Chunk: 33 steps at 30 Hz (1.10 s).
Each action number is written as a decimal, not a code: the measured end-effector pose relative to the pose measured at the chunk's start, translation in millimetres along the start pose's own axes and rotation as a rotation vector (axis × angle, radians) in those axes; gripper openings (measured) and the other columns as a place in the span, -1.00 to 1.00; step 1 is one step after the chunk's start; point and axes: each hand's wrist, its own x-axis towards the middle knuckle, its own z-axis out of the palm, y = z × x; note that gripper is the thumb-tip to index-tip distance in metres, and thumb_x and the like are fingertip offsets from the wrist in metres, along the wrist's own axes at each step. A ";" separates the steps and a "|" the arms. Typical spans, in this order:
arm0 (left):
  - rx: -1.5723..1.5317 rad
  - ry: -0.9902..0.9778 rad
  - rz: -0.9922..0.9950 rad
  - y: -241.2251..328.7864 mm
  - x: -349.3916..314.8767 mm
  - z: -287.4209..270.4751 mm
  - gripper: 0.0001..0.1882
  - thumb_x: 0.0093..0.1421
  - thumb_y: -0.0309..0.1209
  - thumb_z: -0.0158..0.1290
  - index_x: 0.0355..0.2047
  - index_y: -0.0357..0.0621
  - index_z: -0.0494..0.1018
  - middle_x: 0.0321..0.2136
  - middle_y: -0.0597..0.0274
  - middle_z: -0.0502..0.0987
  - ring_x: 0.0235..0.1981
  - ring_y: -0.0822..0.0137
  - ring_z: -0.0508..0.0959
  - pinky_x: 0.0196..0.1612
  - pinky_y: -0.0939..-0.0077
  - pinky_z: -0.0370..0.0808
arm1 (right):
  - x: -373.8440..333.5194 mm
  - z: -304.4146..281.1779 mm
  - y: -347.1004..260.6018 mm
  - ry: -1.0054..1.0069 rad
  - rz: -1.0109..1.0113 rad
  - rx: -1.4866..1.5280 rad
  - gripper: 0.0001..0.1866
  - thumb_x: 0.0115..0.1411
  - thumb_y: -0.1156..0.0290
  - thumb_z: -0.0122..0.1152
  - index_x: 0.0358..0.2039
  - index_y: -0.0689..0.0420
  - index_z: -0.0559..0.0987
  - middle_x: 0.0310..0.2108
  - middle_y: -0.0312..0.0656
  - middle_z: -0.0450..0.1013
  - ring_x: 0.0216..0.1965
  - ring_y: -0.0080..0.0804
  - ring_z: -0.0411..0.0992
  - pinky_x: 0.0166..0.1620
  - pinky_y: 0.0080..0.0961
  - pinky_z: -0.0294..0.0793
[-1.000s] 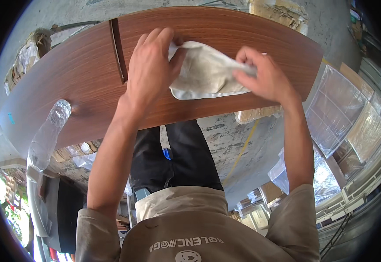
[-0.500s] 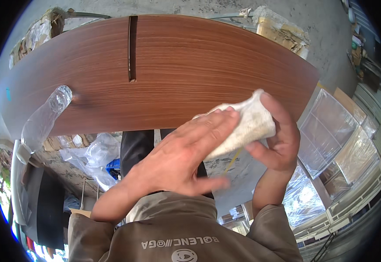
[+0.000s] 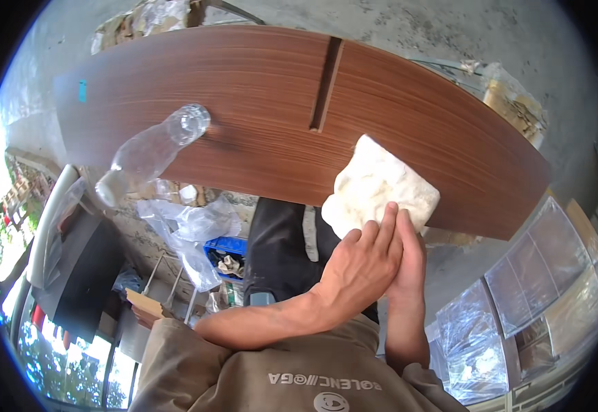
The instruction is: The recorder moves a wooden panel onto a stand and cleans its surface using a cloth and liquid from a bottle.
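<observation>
A folded white cloth (image 3: 388,182) is over the near edge of a reddish-brown wood-grain board (image 3: 258,82), in front of my body. My right hand (image 3: 412,254) holds it, with most of its fingers hidden under the cloth and one digit showing on top. My left hand (image 3: 364,264) lies across the right one, fingers stretched out and their tips on the cloth. On the left part of the board stands a clear plastic bottle (image 3: 155,147) with a whitish cap. A narrow slot (image 3: 325,86) cuts into the board from its far edge.
Under the board's near left side are crumpled clear plastic (image 3: 196,223) and a blue crate (image 3: 225,248) with things in it. Film-wrapped panels (image 3: 532,247) stand at the right. Cardboard-padded supports (image 3: 515,103) show beyond the far edge. A black panel (image 3: 86,268) stands at the left.
The view has swung left, so the board and bottle sit further right. The cloth, seen edge-on between my hands before, now shows its broad face. My left hand has drawn back toward me.
</observation>
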 end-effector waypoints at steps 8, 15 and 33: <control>-1.133 0.932 -0.870 -151.9 -123.2 25.9 -0.36 0.02 -0.41 0.38 0.03 -0.12 0.24 -0.14 0.28 0.30 -0.11 0.34 0.38 0.06 0.37 0.40 | 25.8 8.9 -6.9 -0.069 0.026 0.303 -0.40 0.43 0.20 0.01 0.38 0.22 0.24 0.31 -0.02 0.33 0.29 -0.11 0.35 0.35 -0.11 0.31; -0.473 1.269 -0.402 -251.8 -89.6 -5.3 0.26 -0.09 -0.23 0.54 0.45 -0.25 -0.07 0.43 -0.08 0.08 0.46 0.03 0.08 0.47 0.09 0.07 | 36.6 42.8 -7.1 -0.005 -0.366 -0.165 -0.33 0.34 0.41 0.04 0.42 0.26 0.13 0.34 -0.02 0.22 0.34 -0.13 0.25 0.36 -0.14 0.26; -0.346 -0.274 -0.293 -128.7 -74.8 -63.1 -0.29 0.20 0.24 0.14 -0.14 -0.28 0.41 -0.63 -0.11 0.53 -0.47 -0.20 0.60 -0.34 0.00 0.51 | 38.3 47.4 25.7 -0.466 -0.046 0.183 -0.40 0.49 0.15 -0.01 0.37 0.27 0.21 0.25 -0.07 0.35 0.24 -0.29 0.37 0.30 -0.30 0.32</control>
